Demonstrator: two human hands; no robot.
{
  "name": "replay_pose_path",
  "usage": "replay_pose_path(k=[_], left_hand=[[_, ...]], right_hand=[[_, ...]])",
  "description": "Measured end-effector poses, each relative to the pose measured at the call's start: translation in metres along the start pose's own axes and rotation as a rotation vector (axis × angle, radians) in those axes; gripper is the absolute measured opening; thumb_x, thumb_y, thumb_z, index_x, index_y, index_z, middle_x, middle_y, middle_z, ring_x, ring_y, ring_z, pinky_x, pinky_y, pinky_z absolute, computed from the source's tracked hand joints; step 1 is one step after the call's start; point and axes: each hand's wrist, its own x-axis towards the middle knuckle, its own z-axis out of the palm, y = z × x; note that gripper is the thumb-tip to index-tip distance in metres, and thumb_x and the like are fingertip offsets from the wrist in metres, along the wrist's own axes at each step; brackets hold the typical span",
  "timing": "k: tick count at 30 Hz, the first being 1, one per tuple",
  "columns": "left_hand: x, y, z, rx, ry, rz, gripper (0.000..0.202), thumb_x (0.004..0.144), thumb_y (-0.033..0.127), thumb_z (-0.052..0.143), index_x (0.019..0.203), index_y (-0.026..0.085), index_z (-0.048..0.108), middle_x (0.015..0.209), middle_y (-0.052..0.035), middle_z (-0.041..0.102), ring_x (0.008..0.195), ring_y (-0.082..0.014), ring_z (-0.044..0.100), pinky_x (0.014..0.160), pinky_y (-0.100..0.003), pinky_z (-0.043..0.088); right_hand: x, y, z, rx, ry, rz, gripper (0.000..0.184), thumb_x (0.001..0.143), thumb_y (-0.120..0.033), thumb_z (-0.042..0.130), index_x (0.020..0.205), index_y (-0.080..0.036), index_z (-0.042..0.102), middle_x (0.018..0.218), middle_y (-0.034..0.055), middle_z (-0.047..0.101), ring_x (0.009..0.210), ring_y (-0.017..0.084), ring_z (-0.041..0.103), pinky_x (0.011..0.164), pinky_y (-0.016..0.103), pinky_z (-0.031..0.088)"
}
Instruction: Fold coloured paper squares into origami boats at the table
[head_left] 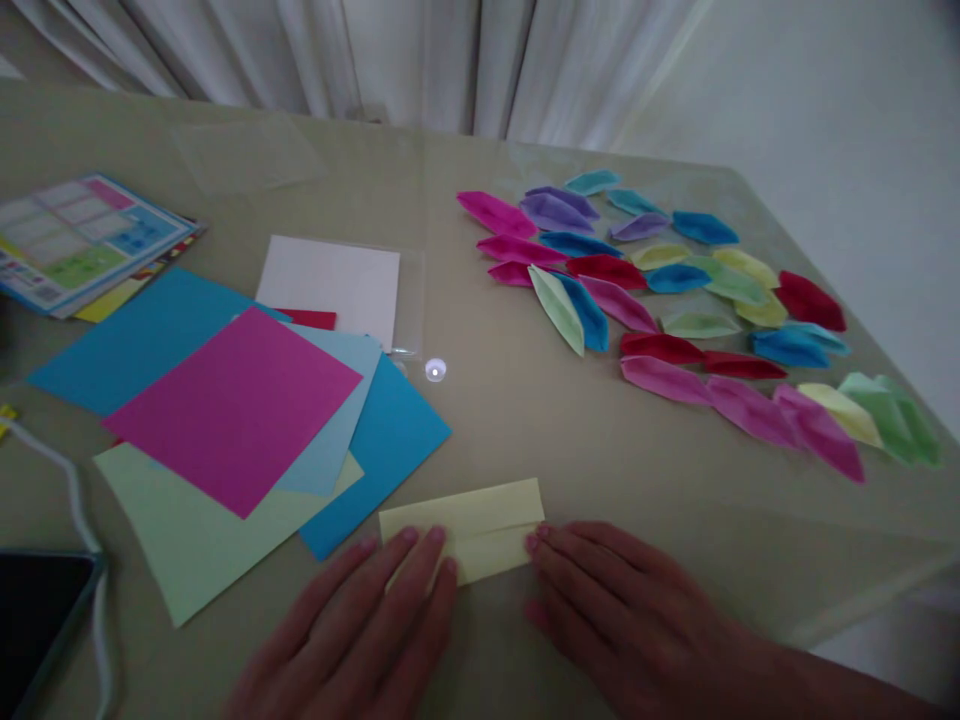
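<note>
A pale yellow folded paper (pixel 469 518) lies flat on the table near the front edge. My left hand (pixel 360 630) rests flat with its fingers stretched out, the fingertips pressing on the paper's near left part. My right hand (pixel 622 610) also lies flat, its fingertips touching the paper's near right corner. Neither hand grips anything.
A fan of loose coloured sheets lies at the left, a magenta square (pixel 232 405) on top of blue (pixel 135 335) and light green ones. Several folded paper boats (pixel 675 300) are spread at the right. A printed booklet (pixel 75 240), white sheet (pixel 334 285), dark tablet (pixel 37 620) and white cable (pixel 71 490) lie around.
</note>
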Motion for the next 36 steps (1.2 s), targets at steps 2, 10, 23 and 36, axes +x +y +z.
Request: replay_pose_path(k=[2,10,23,36], left_hand=[[0.015,0.001,0.001,-0.032,-0.021,-0.034,0.038,0.115,0.028,0.039,0.132,0.025,0.074,0.141,0.0009,0.075,0.136,-0.0192,0.063,0.134,-0.038,0.024],[0.007,-0.014,0.004,-0.062,-0.024,0.023,0.043,0.115,0.019,0.032,0.135,0.019,0.070,0.147,-0.0034,0.071,0.139,-0.0198,0.060,0.132,-0.037,0.028],[0.010,-0.026,0.013,0.028,-0.044,-0.123,0.041,0.112,0.031,0.055,0.150,0.019,0.060,0.135,-0.0064,0.073,0.113,-0.0206,0.068,0.109,-0.034,0.048],[0.011,-0.020,0.011,-0.165,-0.075,-0.233,0.030,0.115,0.036,0.043,0.121,0.029,0.072,0.109,-0.0001,0.074,0.101,-0.0161,0.070,0.096,-0.027,0.055]], right_hand=[[0.011,-0.002,0.004,-0.038,0.023,-0.009,0.019,0.104,-0.018,0.066,0.090,-0.018,0.078,0.098,0.0109,0.085,0.090,0.025,0.077,0.085,0.040,0.062],[0.036,0.032,0.025,0.179,0.084,-0.083,0.018,0.108,-0.029,0.065,0.106,-0.014,0.075,0.107,0.0049,0.081,0.095,0.019,0.072,0.091,0.036,0.055],[0.029,0.048,0.031,0.552,-0.016,0.321,0.021,0.112,-0.028,0.055,0.101,-0.018,0.069,0.110,0.0097,0.073,0.094,0.018,0.070,0.083,0.028,0.058],[0.025,0.045,0.037,0.583,-0.008,0.338,0.018,0.105,-0.028,0.070,0.120,-0.018,0.066,0.119,0.0111,0.071,0.108,0.023,0.067,0.093,0.034,0.057]])
